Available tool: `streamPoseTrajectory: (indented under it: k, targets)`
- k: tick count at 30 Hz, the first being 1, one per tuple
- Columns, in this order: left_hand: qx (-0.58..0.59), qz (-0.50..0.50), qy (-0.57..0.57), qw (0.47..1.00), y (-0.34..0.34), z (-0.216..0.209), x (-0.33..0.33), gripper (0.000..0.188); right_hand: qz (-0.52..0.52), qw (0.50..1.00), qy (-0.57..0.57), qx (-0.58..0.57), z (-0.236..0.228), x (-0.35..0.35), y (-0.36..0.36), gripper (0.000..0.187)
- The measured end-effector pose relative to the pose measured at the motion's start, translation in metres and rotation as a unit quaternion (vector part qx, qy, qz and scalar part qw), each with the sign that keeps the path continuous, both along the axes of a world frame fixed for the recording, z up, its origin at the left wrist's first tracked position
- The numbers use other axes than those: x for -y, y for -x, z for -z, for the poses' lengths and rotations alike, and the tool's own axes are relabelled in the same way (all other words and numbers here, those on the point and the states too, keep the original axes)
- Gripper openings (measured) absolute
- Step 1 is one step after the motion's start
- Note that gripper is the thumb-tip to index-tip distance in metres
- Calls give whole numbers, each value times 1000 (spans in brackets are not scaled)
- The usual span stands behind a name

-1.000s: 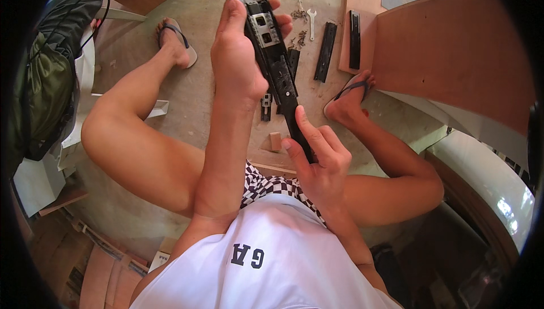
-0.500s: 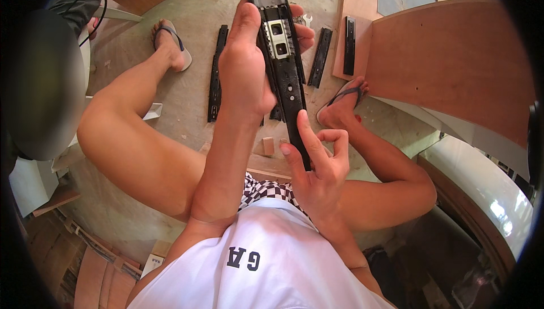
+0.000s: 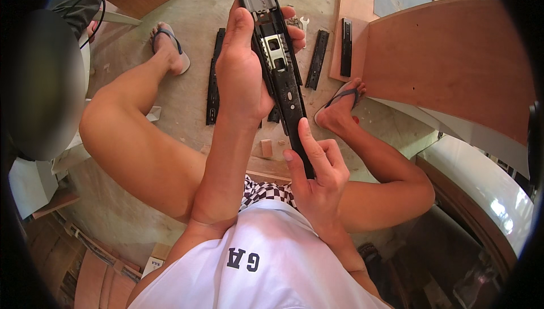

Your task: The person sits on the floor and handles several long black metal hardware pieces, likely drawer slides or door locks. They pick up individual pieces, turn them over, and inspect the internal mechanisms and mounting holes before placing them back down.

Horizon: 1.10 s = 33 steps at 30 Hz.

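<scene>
A black drawer slide (image 3: 293,113) is held up in front of me, slanting from top centre down toward my lap. My left hand (image 3: 243,65) wraps round its upper half, thumb on the near side and fingers showing past the far edge. Within the rail sits a silver bracket (image 3: 276,52) with two square holes. Around the slide's lower end closes my right hand (image 3: 318,176), the index finger lying along the rail and the thumb against its other side. Part of the slide's top runs out of view.
Other drawer slides lie on the floor (image 3: 190,102), one left (image 3: 213,91) and one right (image 3: 317,60). Another slide (image 3: 347,48) rests on a wooden board. A wrench (image 3: 304,24) lies past my left fingers. A curved wooden panel (image 3: 447,65) stands at right; a person's sleeve (image 3: 79,3) shows upper left.
The slide has shifted slightly left and downward at its lower end. My right hand's bent fingers have curled in closer to the rail. My left hand keeps its hold.
</scene>
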<state>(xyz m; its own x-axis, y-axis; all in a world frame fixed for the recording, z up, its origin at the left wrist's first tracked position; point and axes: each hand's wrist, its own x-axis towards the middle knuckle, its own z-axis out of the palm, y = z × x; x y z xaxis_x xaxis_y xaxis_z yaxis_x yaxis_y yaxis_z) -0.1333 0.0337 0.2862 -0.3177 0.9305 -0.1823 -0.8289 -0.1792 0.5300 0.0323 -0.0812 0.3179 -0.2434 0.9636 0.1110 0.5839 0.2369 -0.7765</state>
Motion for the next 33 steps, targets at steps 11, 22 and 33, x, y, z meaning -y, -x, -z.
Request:
streamPoseTrajectory:
  k: [11,22,33]
  targets:
    - [51,-18,-26,998,6,3,1,39,-1,1000,21,-23,-10,6,-1,55]
    - [67,-51,-24,996,11,4,4,35,-17,999,47,-7,-13,14,-4,56]
    - [102,-53,-51,992,20,7,2,37,-30,999,29,-17,-12,17,-6,58]
